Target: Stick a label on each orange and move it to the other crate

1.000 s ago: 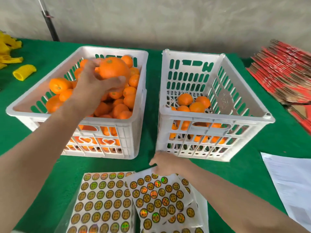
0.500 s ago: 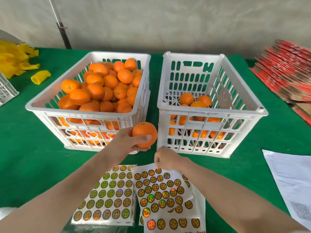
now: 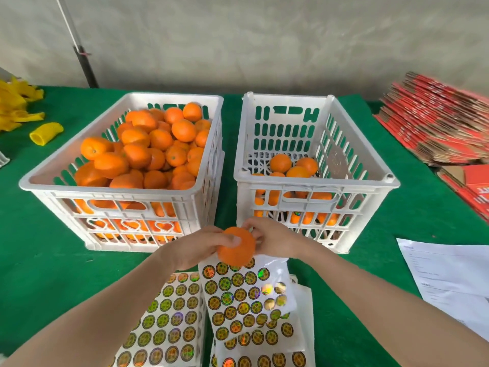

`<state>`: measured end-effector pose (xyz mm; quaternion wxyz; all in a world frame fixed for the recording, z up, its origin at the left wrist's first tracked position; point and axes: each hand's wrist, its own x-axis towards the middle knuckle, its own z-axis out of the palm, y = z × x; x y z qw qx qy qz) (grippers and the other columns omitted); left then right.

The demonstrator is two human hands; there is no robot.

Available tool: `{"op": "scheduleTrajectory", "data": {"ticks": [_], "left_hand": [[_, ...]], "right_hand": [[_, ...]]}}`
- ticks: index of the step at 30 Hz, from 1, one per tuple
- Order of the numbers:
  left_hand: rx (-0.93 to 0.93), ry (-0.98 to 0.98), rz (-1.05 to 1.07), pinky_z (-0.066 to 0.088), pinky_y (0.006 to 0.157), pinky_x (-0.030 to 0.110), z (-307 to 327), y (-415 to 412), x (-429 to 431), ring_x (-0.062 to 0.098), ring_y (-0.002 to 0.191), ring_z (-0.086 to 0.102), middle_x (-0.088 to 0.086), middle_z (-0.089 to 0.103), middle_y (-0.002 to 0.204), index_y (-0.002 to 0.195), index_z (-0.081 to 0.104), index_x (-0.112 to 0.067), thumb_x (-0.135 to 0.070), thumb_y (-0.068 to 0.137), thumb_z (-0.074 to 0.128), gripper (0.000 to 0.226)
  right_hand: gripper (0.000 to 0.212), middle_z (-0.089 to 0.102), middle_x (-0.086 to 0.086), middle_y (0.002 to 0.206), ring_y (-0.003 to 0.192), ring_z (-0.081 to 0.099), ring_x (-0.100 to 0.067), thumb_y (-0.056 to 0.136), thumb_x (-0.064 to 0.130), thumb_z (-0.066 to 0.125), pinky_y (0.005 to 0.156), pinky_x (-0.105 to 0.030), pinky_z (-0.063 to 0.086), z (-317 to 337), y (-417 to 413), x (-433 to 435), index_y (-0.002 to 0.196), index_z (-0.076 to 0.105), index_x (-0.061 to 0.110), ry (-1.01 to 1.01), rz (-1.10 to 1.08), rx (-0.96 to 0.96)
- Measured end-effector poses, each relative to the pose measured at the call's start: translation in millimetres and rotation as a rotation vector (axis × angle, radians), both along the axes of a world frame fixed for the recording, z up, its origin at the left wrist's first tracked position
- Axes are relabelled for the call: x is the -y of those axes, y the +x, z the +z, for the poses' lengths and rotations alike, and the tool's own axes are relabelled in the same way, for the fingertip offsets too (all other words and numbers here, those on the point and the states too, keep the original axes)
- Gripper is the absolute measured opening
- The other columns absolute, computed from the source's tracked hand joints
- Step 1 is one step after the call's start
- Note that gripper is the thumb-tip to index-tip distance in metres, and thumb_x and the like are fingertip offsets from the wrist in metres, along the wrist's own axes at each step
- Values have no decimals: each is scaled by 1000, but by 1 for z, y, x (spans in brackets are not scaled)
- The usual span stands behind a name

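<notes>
My left hand [image 3: 197, 247] grasps a single round orange fruit [image 3: 236, 247], thumb laid across its front and fingers curled behind it. It holds the fruit in the air just in front of the two crates, before the gap between them and over the far end of the label sheets. My right hand [image 3: 275, 241] meets the fruit's right side with bent fingers; I cannot tell whether they pinch a label or only touch the peel. The left white slatted plastic crate [image 3: 113, 190] stands toward the far left of the green-covered desk [image 3: 39, 247], with a heap of oranges [image 3: 158, 144] up to its rim. The right white slatted plastic crate [image 3: 315, 181], just beside it, holds a few oranges [image 3: 291, 165] low down at its near side. Glossy white sheets of round holographic labels [image 3: 238, 295] lie overlapping at the desk's near edge, between my forearms. A white printed paper [image 3: 449, 271] lies at the right edge, stacked flat red cartons [image 3: 436, 128] sit at the far right corner, and yellow foam nets [image 3: 46, 133] lie by the far left edge.
</notes>
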<state>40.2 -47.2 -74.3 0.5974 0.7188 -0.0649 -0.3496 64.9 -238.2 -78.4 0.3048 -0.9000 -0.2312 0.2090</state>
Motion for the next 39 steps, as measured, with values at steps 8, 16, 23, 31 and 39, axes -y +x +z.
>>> {"op": "scheduleTrajectory", "data": {"ticks": [8,16,23,31,39], "left_hand": [[-210,-329,226,51,87,42,-14,11,-15,31,99,67,17,70,110,121,55,-15,-54,31,92,105],[-304,-389,217,57,75,42,-15,16,-11,35,92,69,22,70,106,119,58,-11,-50,31,94,103],[-328,-318,121,56,78,40,-25,16,-12,29,90,70,14,73,100,119,54,-14,-51,27,93,106],[-201,-1,-70,43,103,32,-25,7,0,20,118,53,4,54,129,133,41,-19,-60,51,76,99],[82,-134,82,42,102,35,13,8,8,22,113,58,7,64,122,118,58,-22,-78,40,74,98]], "right_hand": [[7,68,-13,100,102,57,-22,78,8,75,88,-9,33,1,-24,18,85,74,7,211,-59,292],[7,66,-11,104,103,57,-24,77,11,76,95,-32,39,-3,-28,8,81,72,6,177,-67,408],[28,69,0,91,94,63,-6,78,1,71,88,-16,45,15,-29,13,63,66,24,469,-254,-18],[41,67,5,103,101,61,-7,80,4,67,90,-31,50,22,-39,16,107,56,33,541,-281,22],[97,47,16,135,128,42,0,79,17,73,103,-21,39,30,-42,5,143,9,51,497,-96,300]]}}
